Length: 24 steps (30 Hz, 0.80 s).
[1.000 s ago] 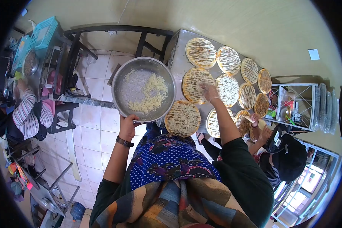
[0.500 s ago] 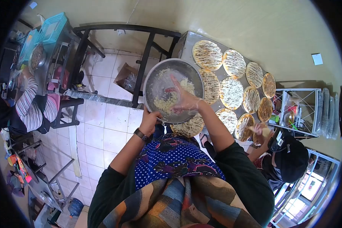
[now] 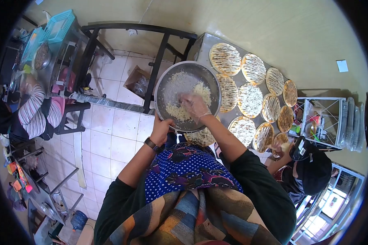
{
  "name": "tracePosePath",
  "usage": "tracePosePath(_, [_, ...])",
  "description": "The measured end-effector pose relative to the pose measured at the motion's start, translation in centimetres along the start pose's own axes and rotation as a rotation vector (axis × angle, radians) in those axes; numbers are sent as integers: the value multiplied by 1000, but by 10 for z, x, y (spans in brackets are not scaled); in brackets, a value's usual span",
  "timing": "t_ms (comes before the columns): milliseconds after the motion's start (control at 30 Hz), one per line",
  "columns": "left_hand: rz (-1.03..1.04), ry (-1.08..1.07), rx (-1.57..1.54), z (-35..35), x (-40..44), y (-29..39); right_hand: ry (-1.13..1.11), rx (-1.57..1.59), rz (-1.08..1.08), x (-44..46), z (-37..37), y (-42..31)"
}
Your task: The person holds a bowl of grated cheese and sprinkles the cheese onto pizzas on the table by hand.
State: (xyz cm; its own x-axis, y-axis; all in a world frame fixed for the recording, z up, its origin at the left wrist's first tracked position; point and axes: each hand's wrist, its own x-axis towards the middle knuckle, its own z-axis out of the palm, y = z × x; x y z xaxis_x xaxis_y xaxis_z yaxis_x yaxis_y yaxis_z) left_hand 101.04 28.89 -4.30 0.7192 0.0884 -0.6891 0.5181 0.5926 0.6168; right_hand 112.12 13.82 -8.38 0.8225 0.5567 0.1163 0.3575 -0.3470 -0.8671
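Observation:
My left hand grips the near-left rim of a large metal bowl, thumb over the edge. Pale yellow shreds, which look like grated cheese, lie in clumps along the bowl's right and lower sides. Inside the bowl is my right hand, in a clear plastic glove and touching the shreds. Its fingers are smeared by motion, so their closing and anything in them cannot be made out. One round flat bread with topping shows partly beneath the bowl.
Several round topped breads cover a metal table to the right. A co-worker's hand is over the nearer ones. Black metal frame stands at left, near a cardboard box. Another person in striped sleeves works far left.
My right hand has moved left and down into the bowl, its spread fingers drawing in. The left hand keeps its grip on the rim. The co-worker's hand at right has shifted slightly.

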Motion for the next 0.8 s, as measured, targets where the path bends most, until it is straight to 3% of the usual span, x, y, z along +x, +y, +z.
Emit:
tracePosePath(33, [-1, 2, -1, -1, 0, 0, -2, 1, 0, -4, -2, 5])
tracePosePath(100, [17, -11, -12, -1, 1, 0, -132, -157, 326, 3, -16, -20])
tracePosePath(133, [18, -12, -12, -1, 2, -1, -131, -158, 325, 8, -23, -37])
tracePosePath(200, [29, -19, 15, -2, 3, -4, -281, 186, 706, 18, -32, -65])
tracePosePath(333, [7, -34, 17, 3, -3, -1, -187, 324, 653, 12, -24, -51])
tracePosePath(400, [-7, -21, 20, 6, -5, 1, 33, -94, 162, 13, -22, -38])
tracePosePath(433, [-9, -19, 20, 5, -5, -1, 31, -92, 163, 13, -20, -32])
tracePosePath(500, [11, -41, 25, 4, -3, -4, 148, -143, -82, 15, -17, -31])
tracePosePath(533, [11, -39, 25, 3, -3, -5, 147, -141, -82, 15, -16, -30])
tracePosePath(600, [-12, -43, 31, 4, -6, -4, 108, -144, 211, 15, -16, -32])
tracePosePath(633, [-12, -40, 29, 4, -6, -5, 104, -142, 211, 15, -17, -33])
tracePosePath(700, [-24, -41, -5, 3, -5, -7, -78, -55, 482, 18, -19, -40])
tracePosePath(733, [-25, -40, -5, 2, -4, -8, -79, -54, 482, 18, -19, -45])
tracePosePath(800, [-26, -65, 13, 1, -5, -9, -84, 225, 634, 13, -17, -54])
